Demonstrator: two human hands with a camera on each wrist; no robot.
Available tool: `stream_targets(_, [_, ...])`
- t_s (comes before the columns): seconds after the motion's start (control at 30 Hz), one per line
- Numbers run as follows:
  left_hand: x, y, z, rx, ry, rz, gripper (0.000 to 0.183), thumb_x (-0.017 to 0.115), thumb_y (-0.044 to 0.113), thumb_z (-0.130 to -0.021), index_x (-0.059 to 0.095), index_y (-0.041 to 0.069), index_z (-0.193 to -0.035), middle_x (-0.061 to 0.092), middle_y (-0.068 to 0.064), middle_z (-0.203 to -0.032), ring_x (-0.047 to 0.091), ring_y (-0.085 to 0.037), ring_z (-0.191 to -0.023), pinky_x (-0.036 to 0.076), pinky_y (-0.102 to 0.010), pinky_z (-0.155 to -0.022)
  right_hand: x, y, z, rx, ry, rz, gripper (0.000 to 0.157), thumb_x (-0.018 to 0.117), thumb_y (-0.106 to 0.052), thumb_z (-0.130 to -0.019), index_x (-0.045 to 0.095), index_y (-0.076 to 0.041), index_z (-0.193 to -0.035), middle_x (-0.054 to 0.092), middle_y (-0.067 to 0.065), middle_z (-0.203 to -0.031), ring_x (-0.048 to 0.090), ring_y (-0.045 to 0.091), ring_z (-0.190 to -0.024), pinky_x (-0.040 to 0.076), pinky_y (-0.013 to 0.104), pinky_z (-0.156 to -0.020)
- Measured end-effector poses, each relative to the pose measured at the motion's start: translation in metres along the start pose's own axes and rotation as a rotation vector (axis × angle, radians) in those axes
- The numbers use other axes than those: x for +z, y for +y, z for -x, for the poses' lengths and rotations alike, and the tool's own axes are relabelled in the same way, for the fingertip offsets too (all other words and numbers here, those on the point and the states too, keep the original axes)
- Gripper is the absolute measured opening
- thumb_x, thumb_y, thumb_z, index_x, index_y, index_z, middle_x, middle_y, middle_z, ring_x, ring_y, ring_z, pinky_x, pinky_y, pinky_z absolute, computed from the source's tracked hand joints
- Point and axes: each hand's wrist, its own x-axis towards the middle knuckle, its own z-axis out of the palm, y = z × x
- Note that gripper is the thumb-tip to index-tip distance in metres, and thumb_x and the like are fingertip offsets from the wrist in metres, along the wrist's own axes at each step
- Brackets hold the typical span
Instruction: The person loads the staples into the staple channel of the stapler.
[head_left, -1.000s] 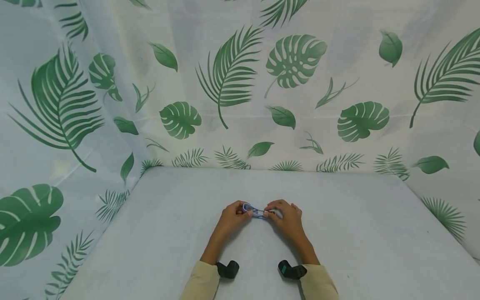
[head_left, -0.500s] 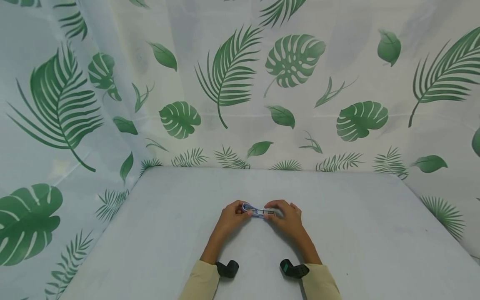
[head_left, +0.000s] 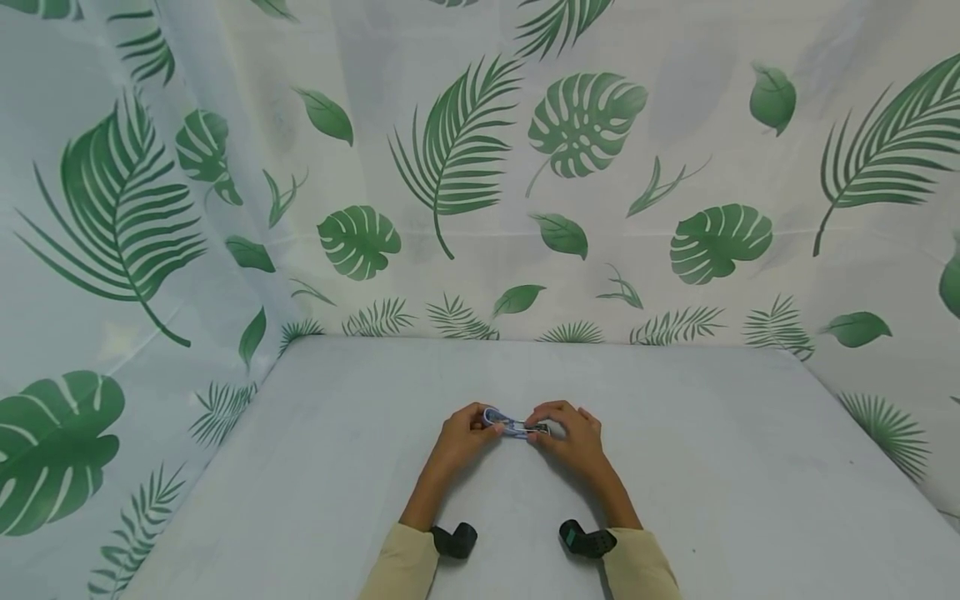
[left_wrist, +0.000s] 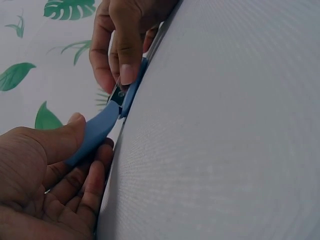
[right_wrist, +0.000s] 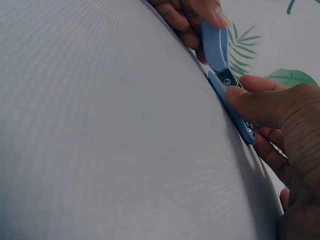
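Observation:
A small blue stapler (head_left: 512, 427) lies between the two hands, just over the white table, its cover swung open away from the base. My left hand (head_left: 461, 435) pinches the blue cover (left_wrist: 97, 131) between thumb and fingers. On the other side, my right hand (head_left: 576, 435) grips the metal magazine part, with its thumb lying along it near the rivet. The blue base (right_wrist: 231, 111) runs beneath the right fingers, close over the table surface. Part of the metal channel is hidden behind the right fingertips.
The white tabletop (head_left: 360, 500) spreads around the hands. Leaf-printed white curtains (head_left: 480, 250) hang along its back and sides. A black wrist device (head_left: 455, 540) sits at the left cuff, and another black device (head_left: 587, 540) at the right.
The right fingers loosen from the metal part around half a second ago, baring more of it, then close on it again. My left hand keeps its pinch on the cover, nearly still.

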Motion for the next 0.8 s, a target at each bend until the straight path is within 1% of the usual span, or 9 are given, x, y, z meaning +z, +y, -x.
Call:
stream_targets(0.3, [-0.0003,-0.0002,-0.0006,0.005,-0.001,-0.004,0.031,0.071,0.022,-0.090,0.066,0.004,-0.115,0.071,-0.011,-0.105,0.062,-0.018,-0.091,0.052,-0.038,-0.083,0.0002,-0.0022,-0.0005,0.033,-0.003,-0.005,0.014,0.081,-0.016,-0.078,0.072,-0.021,-0.088,0.067,0.005,-0.113,0.056,0.029,-0.117,0.015,0.063,-0.108])
stream_targets(0.8, [0.0001,-0.0015,-0.0018,0.000,0.002,-0.004,0.031,0.072,0.022,-0.090,0.066,0.004,-0.114,0.071,-0.011,-0.105,0.062,-0.016,-0.090,0.051,-0.035,-0.081,0.0016,0.0008,-0.0015,0.030,0.012,-0.021,0.015,0.082,-0.015,-0.077,0.070,-0.021,-0.084,0.068,0.005,-0.111,0.058,0.029,-0.114,0.016,0.062,-0.108])
